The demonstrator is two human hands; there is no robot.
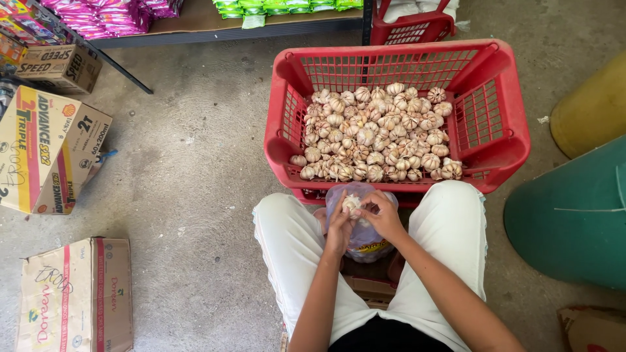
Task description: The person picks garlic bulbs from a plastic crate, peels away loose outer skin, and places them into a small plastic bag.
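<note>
Both hands met over lap. Left hand [338, 226] and right hand [383, 213] pinched one garlic bulb [351, 204] between fingertips; bulb roundish, long axis and pointing direction unclear. Clear plastic bag [365, 240] directly beneath grip. Red crate [501, 140] of garlic just beyond grip.

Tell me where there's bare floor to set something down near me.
Bare concrete floor lies between the red crate and the cardboard boxes. It is crowded ahead: garlic fills the crate, and both hands hold a bulb over the plastic bag.
</note>
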